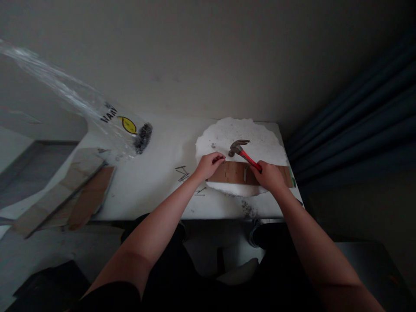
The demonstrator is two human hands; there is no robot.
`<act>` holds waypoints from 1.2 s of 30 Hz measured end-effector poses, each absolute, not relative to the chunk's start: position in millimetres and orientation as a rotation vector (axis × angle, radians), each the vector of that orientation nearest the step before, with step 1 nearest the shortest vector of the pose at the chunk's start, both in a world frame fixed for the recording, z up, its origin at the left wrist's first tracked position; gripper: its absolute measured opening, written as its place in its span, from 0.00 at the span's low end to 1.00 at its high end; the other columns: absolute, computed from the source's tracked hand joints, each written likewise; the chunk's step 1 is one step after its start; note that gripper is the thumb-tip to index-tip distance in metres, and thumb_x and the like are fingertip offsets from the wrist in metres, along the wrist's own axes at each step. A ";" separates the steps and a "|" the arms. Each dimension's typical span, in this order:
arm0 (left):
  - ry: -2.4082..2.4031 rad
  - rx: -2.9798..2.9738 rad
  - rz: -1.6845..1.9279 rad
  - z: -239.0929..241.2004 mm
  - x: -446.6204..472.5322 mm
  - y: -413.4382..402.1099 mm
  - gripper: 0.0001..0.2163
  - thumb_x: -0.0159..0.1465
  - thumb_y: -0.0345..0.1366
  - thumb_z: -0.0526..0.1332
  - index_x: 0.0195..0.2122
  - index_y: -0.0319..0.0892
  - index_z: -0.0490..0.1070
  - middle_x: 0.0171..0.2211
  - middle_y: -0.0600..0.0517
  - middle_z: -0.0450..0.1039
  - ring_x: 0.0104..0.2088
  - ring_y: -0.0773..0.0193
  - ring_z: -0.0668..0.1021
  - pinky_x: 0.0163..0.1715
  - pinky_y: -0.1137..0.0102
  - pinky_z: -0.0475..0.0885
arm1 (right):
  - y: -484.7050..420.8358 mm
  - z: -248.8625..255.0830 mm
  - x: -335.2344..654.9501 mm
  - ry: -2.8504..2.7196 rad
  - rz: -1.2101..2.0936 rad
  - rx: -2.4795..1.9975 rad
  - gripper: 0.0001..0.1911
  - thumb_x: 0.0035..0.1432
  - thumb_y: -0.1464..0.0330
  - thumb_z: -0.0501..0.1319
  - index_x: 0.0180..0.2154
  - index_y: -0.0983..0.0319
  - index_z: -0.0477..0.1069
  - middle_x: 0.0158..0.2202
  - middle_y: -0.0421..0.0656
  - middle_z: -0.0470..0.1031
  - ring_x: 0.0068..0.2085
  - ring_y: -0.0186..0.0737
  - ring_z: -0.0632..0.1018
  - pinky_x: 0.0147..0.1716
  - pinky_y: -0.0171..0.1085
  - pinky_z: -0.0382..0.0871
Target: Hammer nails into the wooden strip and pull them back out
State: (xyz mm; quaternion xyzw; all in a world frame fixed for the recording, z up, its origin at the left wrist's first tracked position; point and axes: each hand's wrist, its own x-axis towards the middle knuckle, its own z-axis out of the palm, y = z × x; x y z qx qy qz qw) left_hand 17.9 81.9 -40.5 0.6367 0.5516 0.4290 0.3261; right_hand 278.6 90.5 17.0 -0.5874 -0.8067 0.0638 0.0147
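A claw hammer (244,152) with a dark metal head and red handle is gripped near the handle's end in my right hand (270,175). Its head hovers around the far edge of a brown wooden board (235,177), which lies flat across a rough-edged white sheet (242,130). My left hand (210,165) is at the board's left end, thumb and forefinger pinched together. Whatever sits between those fingertips is too small to make out. Several thin nails (182,172) lie loose on the table, left of my left hand. A short pale strip (245,174) shows on the board.
The white table (149,186) stands against a grey wall. At its left are a clear plastic bag (112,121) with a yellow print and wooden boards (89,195) overhanging the front edge. Dark debris (248,209) marks the front edge. A dark curtain (354,112) hangs right.
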 end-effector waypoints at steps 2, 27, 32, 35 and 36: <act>1.446 1.675 1.123 -41.0 18.1 81.8 0.08 0.64 0.35 0.60 0.41 0.42 0.76 0.36 0.50 0.80 0.37 0.63 0.80 0.44 0.67 0.74 | 90.3 17.6 278.5 -2.511 0.197 -1.832 0.19 0.67 0.54 0.50 0.38 0.60 0.71 0.34 0.48 0.79 0.33 0.45 0.77 0.29 0.38 0.54; 1.479 1.759 1.095 -38.1 18.5 79.5 0.07 0.66 0.36 0.59 0.41 0.43 0.75 0.36 0.50 0.80 0.37 0.62 0.80 0.43 0.66 0.73 | 88.9 22.0 277.0 -2.533 0.226 -1.849 0.18 0.68 0.55 0.51 0.41 0.61 0.72 0.36 0.49 0.79 0.35 0.45 0.78 0.30 0.37 0.57; 1.490 1.784 1.087 -38.8 18.3 78.4 0.08 0.66 0.37 0.58 0.41 0.43 0.75 0.36 0.51 0.80 0.37 0.63 0.80 0.42 0.67 0.72 | 85.7 28.6 275.5 -2.566 0.262 -1.825 0.18 0.69 0.56 0.49 0.44 0.60 0.71 0.36 0.48 0.79 0.35 0.44 0.77 0.30 0.37 0.56; 1.504 1.816 1.079 -37.2 18.9 77.6 0.08 0.67 0.37 0.58 0.41 0.43 0.75 0.35 0.51 0.79 0.36 0.63 0.79 0.42 0.67 0.72 | 81.2 37.2 275.7 -2.517 0.222 -1.862 0.19 0.69 0.54 0.48 0.43 0.59 0.71 0.35 0.48 0.79 0.33 0.45 0.77 0.30 0.37 0.55; 1.507 1.838 1.081 -36.6 19.2 77.5 0.08 0.67 0.37 0.58 0.40 0.43 0.75 0.35 0.51 0.78 0.37 0.62 0.79 0.42 0.67 0.72 | 79.5 40.8 276.5 -2.493 0.213 -1.860 0.20 0.68 0.54 0.48 0.42 0.59 0.71 0.34 0.48 0.79 0.33 0.45 0.76 0.30 0.37 0.55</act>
